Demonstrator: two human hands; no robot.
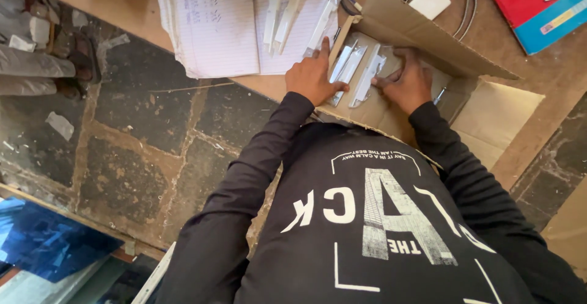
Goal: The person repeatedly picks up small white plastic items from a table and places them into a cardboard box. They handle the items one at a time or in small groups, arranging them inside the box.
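An open cardboard box (489, 117) lies on the wooden table, its flaps spread out. Inside it rest several flat white plastic strips (365, 78). My left hand (312, 75) lies at the box's left edge, the thumb touching one white strip (342, 72). My right hand (406, 84) is inside the box with its fingers pressed on another white strip. Both arms wear dark long sleeves. More white strips (284, 20) lie on an open lined notebook (223, 23) just beyond my left hand.
A white charger with cable (433, 0) lies behind the box flap. A red and blue book (538, 4) sits at the far right. The table edge (244, 84) runs diagonally; dark stone floor (140, 151) lies to the left, with a blue sheet (43, 243) at lower left.
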